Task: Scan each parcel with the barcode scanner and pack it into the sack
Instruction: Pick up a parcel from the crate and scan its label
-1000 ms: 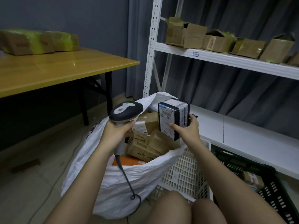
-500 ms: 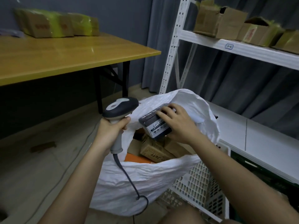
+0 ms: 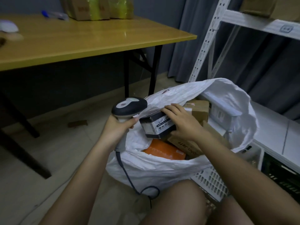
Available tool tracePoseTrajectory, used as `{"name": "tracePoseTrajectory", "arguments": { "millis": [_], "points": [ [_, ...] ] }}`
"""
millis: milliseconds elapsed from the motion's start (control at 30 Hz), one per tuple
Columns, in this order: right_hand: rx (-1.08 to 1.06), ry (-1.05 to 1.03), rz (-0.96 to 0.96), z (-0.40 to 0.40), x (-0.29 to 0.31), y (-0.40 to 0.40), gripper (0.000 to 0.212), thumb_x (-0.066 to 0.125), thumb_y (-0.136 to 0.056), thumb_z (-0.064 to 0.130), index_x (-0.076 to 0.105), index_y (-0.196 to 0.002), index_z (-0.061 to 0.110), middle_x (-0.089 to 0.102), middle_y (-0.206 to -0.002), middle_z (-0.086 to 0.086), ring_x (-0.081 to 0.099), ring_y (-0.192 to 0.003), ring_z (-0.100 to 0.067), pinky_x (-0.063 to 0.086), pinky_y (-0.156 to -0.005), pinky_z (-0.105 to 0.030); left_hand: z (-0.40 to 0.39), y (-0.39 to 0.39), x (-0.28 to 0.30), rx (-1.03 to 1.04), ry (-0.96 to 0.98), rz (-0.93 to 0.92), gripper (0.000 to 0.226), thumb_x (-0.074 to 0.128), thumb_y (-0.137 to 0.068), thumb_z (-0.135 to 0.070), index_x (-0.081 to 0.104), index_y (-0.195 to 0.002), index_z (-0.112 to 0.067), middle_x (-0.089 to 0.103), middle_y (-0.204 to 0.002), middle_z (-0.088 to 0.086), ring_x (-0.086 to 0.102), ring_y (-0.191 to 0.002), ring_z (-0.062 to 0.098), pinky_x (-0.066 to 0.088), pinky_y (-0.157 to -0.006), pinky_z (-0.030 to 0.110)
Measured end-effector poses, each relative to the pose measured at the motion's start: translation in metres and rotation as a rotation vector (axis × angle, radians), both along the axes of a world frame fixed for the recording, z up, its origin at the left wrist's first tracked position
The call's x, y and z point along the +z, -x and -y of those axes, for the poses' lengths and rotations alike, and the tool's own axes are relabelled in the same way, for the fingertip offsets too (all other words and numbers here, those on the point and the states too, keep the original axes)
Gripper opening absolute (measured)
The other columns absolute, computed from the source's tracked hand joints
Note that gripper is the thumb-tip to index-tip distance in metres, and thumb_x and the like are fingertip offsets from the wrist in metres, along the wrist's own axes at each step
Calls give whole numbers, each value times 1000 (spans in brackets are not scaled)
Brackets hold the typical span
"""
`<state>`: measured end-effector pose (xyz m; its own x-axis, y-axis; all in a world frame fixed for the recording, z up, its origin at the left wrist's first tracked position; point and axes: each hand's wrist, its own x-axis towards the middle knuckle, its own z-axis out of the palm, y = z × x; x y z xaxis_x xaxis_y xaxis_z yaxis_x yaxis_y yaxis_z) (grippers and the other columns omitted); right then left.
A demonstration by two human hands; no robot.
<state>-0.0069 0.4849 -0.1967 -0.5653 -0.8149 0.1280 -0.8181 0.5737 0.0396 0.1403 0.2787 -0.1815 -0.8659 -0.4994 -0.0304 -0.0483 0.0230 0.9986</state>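
Observation:
A white sack [image 3: 162, 169] stands open on the floor in front of me, filled with several cardboard parcels [image 3: 198, 109] and an orange one [image 3: 162, 151]. My right hand [image 3: 181, 120] grips a black-and-white box [image 3: 155, 127] from above, holding it inside the sack's mouth on top of the other parcels. My left hand [image 3: 116, 127] holds the grey barcode scanner [image 3: 129, 107] by its handle just left of the sack, and its cable hangs down to the floor.
A yellow table [image 3: 90, 39] with taped parcels [image 3: 95, 7] stands at the left. White shelving [image 3: 211, 34] rises at the right, its low shelf [image 3: 276, 127] behind the sack. A white crate [image 3: 214, 182] and a dark crate [image 3: 282, 172] sit at the right.
My right hand turned the box from upright in front of the scanner and lowered it into the sack's mouth. The view shifted left and down.

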Motion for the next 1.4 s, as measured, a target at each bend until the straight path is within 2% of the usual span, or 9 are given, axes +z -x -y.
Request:
{"name": "tracePoseTrajectory", "arguments": {
  "millis": [200, 400, 567, 700, 800, 967, 1133, 1267, 1400],
  "points": [
    [-43, 97, -2, -7, -1, -8, 87, 73, -75, 23, 28, -150, 15, 32, -152, -4, 22, -142, -25, 32, -111, -40, 11, -19, -19, 35, 8, 50, 33, 78, -75, -3, 64, -90, -29, 68, -90, -12, 63, -84, 1, 51, -76, 23],
    [-17, 89, 86, 0, 1, -25, 92, 72, -75, 47, 26, -150, 21, 34, -149, 1, 26, -135, -20, 35, -110, -43, 24, -30, -35, 44, 16, 131, 46, 78, -74, -4, 64, -115, -21, 68, -106, -6, 62, -97, 8, 48, -87, 28],
    [-125, 57, 182, 10, 1, -34, 100, 70, -68, 65, 26, -148, 25, 41, -140, 2, 36, -123, -21, 40, -94, -39, 34, -39, -39, 71, -16, 150, 39, 74, -76, -1, 64, -106, -23, 69, -99, -7, 62, -92, 7, 48, -72, 24],
    [-270, 193, 289, 17, -4, -30, 90, 70, -64, 73, 43, -136, 27, 58, -124, 5, 55, -107, -17, 49, -82, -36, 42, -43, -43, 86, -54, 158, 36, 74, -74, 2, 69, -104, -16, 73, -96, 2, 67, -93, 18, 54, -81, 36],
    [-403, 272, 463, 23, -14, -26, 89, 67, -56, 81, 50, -127, 31, 63, -117, 10, 63, -99, -14, 55, -80, -39, 45, -44, -44, 82, -62, 160, 38, 75, -74, 1, 69, -108, -15, 73, -97, 2, 67, -92, 17, 54, -73, 32],
    [-493, 494, 730, 33, -24, -30, 65, 74, -72, 61, 59, -123, 23, 67, -110, 10, 58, -80, 6, 42, -49, -7, 42, -39, -46, 63, -128, 113, 45, 80, -72, 0, 66, -113, -10, 73, -98, 2, 69, -86, 12, 56, -64, 20],
    [-488, 535, 745, 33, -25, -30, 61, 74, -69, 63, 64, -117, 27, 69, -107, 13, 65, -87, -1, 49, -62, -20, 37, -20, -56, 85, -143, 146, 54, 87, -65, -4, 66, -115, -9, 73, -101, 4, 69, -93, 16, 59, -75, 27],
    [-501, 524, 757, 26, -24, -20, 83, 72, -53, 77, 61, -119, 29, 69, -114, 11, 66, -98, -11, 56, -87, -38, 38, -14, -67, 133, -64, 238, 70, 93, -43, -33, 69, -108, -23, 74, -98, -6, 68, -96, 16, 55, -89, 41],
    [-509, 524, 776, 26, -21, -18, 76, 73, -57, 73, 59, -117, 29, 66, -113, 10, 65, -100, -13, 54, -90, -40, 34, -14, -65, 108, -113, 274, 53, 85, -61, -1, 67, -109, -11, 72, -99, 3, 68, -93, 20, 56, -81, 35]
  ]
}}
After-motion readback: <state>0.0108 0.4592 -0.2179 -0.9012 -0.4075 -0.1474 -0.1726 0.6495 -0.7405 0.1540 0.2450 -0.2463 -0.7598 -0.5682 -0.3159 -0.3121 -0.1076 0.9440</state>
